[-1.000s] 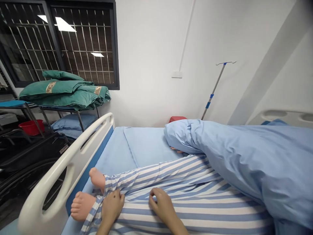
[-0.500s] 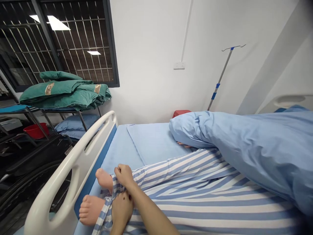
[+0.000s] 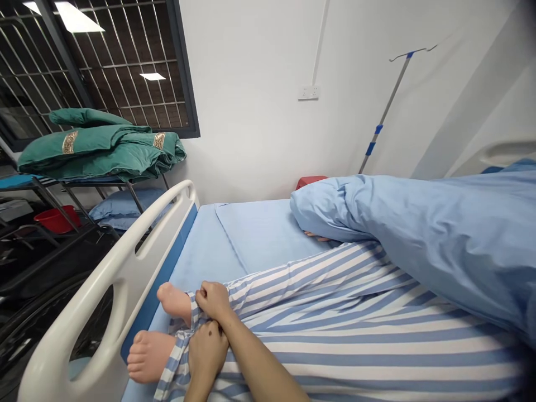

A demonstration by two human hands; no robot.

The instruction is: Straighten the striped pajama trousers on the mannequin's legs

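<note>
Two hands on my feed have barely shifted: the right hand (image 3: 214,300) keeps its fingers closed on the upper striped trouser cuff (image 3: 193,308), the left hand (image 3: 205,353) seems closed on the lower cuff (image 3: 178,349), both at the manikin's bare feet (image 3: 148,355) on the hospital bed (image 3: 106,262).

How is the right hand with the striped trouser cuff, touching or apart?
Touching: the head view shows the right hand pinching the cuff just beside the foot.

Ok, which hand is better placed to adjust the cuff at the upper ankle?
Probably the right hand: it pinches the striped cuff at the manikin's upper foot. The left hand lies lower, on the other trouser leg's cuff.
</note>
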